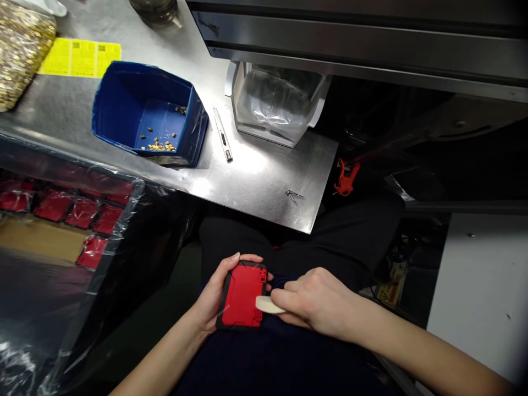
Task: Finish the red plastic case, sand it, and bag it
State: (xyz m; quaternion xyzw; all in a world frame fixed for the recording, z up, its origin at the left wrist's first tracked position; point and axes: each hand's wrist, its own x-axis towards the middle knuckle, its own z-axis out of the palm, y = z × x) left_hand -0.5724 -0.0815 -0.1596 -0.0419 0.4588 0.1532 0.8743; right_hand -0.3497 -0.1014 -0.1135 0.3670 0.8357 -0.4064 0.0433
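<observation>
Over my lap, my left hand (212,294) grips a flat red plastic part with a black rim (242,294), thumb along its upper edge and fingertips showing at its right side. My right hand (315,302) is closed around a pale, blade-shaped scraper (269,304). The scraper's rounded tip lies over the right edge of the red part, between two small patterned corners. Whether the tip presses on the surface I cannot tell. My right fingers hide the scraper's other end.
On the metal table (264,187) are a blue bin (198,124) with small brass pieces, a utility knife (223,136), nail clippers (293,195) and a white bin (264,135) holding clear plastic. Wrapped red parts (82,212) lie in a lined box at left. Orange-handled pliers (346,177) hang beyond the table's edge.
</observation>
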